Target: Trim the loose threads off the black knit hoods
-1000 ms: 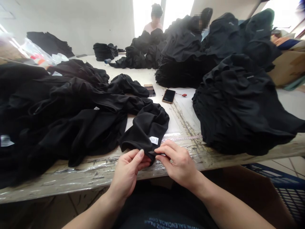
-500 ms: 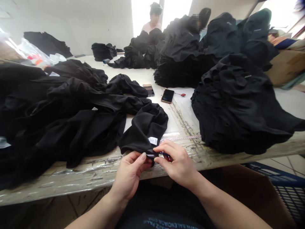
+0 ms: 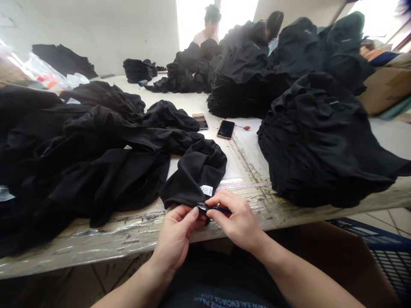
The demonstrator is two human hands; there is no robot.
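Matt cloth garment (image 3: 202,164) (glossy plastic table cover (image 3: 112,235)).

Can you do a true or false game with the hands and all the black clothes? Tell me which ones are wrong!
1. The left hand pinches the black cloth. True.
2. The right hand is empty. False: it holds a small dark tool with a shiny tip.
3. A white label shows on the black cloth, close to the hands. True.
4. The dark-screened phone lies on top of a clothes pile. False: it lies on the table.
5. A blue basket is at the right, lower than the tabletop. True.
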